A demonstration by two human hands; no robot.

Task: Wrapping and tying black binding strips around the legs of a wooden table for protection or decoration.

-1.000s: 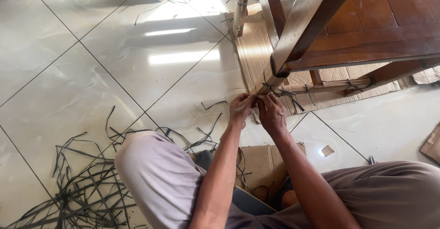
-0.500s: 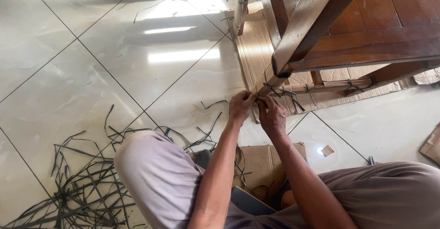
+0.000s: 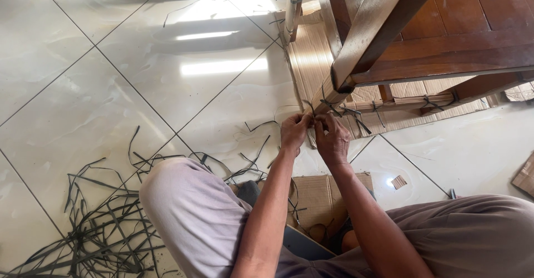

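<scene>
Your fingers of left hand and right hand pinch closed on the thin dark plastic strap at the brown wooden furniture leg.

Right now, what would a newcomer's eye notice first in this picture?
Both hands, left hand and right hand, meet at the foot of a wooden leg wrapped in cardboard. Dark cut straps lie tangled on the tiles at lower left.
</scene>
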